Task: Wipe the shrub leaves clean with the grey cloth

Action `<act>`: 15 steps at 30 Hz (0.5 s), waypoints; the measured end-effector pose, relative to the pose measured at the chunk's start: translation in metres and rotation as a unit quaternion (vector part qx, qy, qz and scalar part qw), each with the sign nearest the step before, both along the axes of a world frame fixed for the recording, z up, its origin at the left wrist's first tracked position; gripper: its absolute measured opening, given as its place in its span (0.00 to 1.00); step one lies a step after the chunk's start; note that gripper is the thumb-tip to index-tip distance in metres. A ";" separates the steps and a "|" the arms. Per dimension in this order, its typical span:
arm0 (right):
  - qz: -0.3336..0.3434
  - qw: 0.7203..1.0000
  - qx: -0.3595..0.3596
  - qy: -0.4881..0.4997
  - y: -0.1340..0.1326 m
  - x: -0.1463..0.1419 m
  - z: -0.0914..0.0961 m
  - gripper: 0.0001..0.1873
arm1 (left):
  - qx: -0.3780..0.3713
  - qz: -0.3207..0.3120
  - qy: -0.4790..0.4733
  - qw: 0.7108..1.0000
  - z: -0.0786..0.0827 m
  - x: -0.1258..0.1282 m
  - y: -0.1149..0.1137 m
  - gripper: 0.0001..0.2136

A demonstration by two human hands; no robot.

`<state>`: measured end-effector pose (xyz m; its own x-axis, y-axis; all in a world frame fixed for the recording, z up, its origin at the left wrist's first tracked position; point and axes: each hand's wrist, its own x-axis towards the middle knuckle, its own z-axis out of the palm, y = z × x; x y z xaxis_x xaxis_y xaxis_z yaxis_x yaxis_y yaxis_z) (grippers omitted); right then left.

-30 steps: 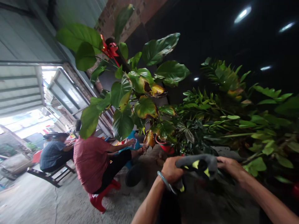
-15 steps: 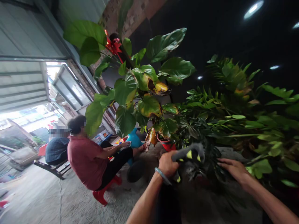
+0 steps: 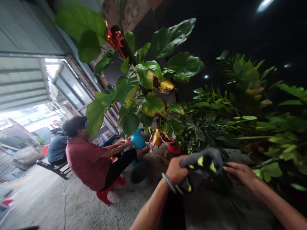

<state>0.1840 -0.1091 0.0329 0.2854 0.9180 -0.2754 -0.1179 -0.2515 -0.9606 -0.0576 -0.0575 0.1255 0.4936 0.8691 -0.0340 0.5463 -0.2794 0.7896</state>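
Grey glove (image 3: 203, 159) w/ yellow marks: low centre of head view, in front of potted plants (image 3: 168, 105). Left hand (image 3: 176, 171) fingers closed around glove cuff end. Right hand (image 3: 240, 174) fingers bent, tips at glove's other end; firm grip or only touch, cannot tell. Person in red shirt (image 3: 88, 163) sits on red stool (image 3: 105, 195) at left, well apart.

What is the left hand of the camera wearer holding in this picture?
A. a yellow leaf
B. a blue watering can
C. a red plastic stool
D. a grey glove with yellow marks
D: the left hand is closed on a grey glove with yellow marks, while the right hand touches the other end of the glove.
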 end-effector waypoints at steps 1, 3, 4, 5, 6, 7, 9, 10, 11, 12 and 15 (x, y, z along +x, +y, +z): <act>-0.001 1.000 -0.003 0.001 -0.001 -0.001 0.002 0.13 | 0.035 0.044 -0.031 0.998 0.009 0.004 0.008 0.19; -0.005 1.000 -0.008 -0.001 0.000 -0.003 0.004 0.16 | 0.093 0.120 -0.054 0.987 0.021 0.019 0.023 0.23; -0.006 1.000 -0.010 -0.004 0.001 -0.005 0.004 0.16 | 0.109 0.141 -0.039 0.983 0.021 0.027 0.027 0.24; -0.006 1.000 -0.013 -0.008 0.002 -0.006 0.003 0.15 | 0.109 0.143 -0.006 0.984 0.017 0.034 0.028 0.24; -0.005 1.000 -0.018 -0.013 0.003 -0.007 0.002 0.13 | 0.098 0.126 0.039 0.986 0.010 0.038 0.027 0.22; -0.003 1.000 -0.024 -0.020 0.004 -0.008 0.001 0.10 | 0.077 0.098 0.085 0.989 0.001 0.039 0.023 0.21; 0.001 0.999 -0.035 -0.031 0.005 -0.009 -0.002 0.07 | 0.031 0.035 0.138 0.989 -0.016 0.030 0.010 0.18; 0.003 0.999 -0.038 -0.034 0.005 -0.008 -0.003 0.06 | 0.017 0.022 0.130 0.991 -0.021 0.022 0.004 0.17; 0.006 0.999 -0.037 -0.036 0.004 -0.008 -0.004 0.06 | 0.010 0.016 0.107 0.994 -0.022 0.013 -0.001 0.18; 0.010 0.999 -0.034 -0.035 0.003 -0.007 -0.004 0.07 | 0.009 0.017 0.070 0.997 -0.019 0.006 -0.003 0.18; 0.022 0.999 -0.020 -0.033 0.000 -0.006 0.000 0.11 | 0.056 0.052 -0.057 0.995 0.009 0.002 0.002 0.20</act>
<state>0.1775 -0.1095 0.0327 0.2631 0.9189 -0.2940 -0.0425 -0.2934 -0.9550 -0.0558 -0.0554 0.1346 0.3963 0.9106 0.1173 0.4848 -0.3161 0.8155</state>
